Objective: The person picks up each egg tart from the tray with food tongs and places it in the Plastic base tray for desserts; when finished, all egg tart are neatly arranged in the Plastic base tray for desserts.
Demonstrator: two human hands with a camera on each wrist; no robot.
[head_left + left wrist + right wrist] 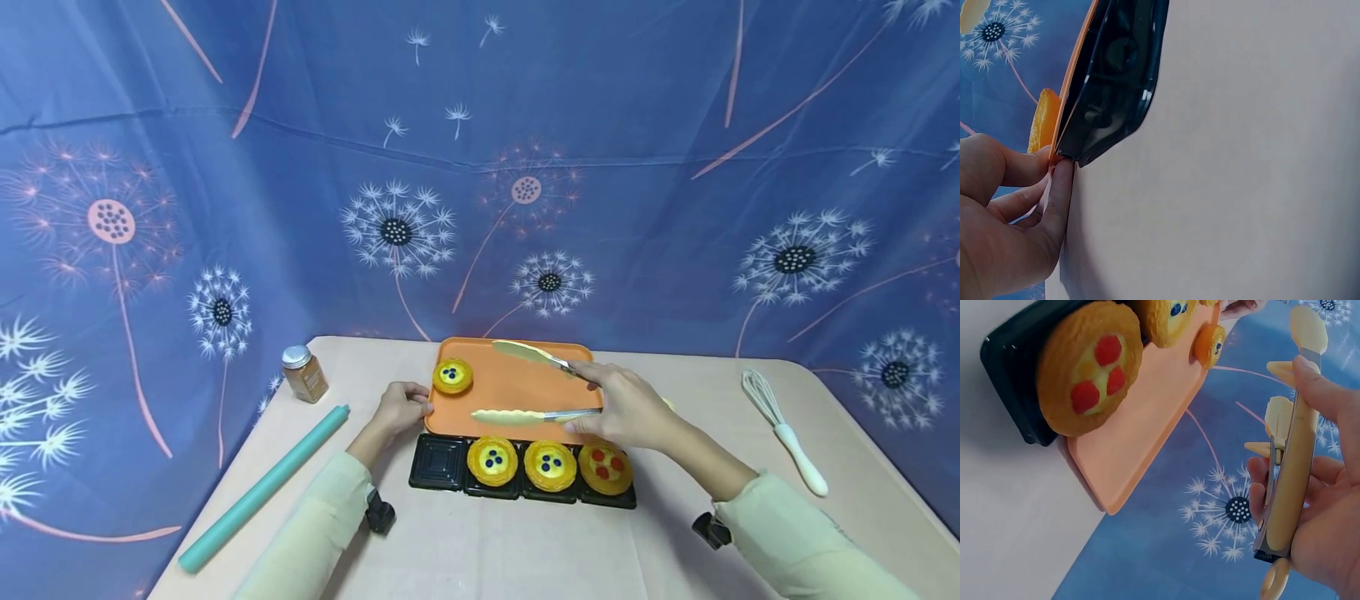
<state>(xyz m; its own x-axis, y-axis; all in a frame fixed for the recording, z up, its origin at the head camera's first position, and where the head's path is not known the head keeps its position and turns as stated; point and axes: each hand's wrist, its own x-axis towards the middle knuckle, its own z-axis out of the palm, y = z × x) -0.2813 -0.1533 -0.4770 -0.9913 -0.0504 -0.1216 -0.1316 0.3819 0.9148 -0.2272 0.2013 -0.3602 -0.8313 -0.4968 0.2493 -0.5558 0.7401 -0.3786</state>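
My right hand (626, 408) holds a pair of cream-tipped metal tongs (525, 414) with its arms spread wide over the orange tray (517, 387); the tongs (1288, 481) lie in my curled fingers. One blueberry tart (453, 376) sits at the tray's far left corner. My left hand (401, 407) grips the tray's left edge, fingers (1060, 194) pressed at the rim. In front lies a black four-cell tray (435, 467) with two blueberry tarts (492, 460) and a red-berry tart (604, 467); its left cell is bare.
A teal rolling pin (262, 487) lies diagonally at the left. A spice jar (303, 374) stands at the back left. A whisk (783, 429) rests at the right. A blue dandelion cloth hangs behind the beige table (525, 550).
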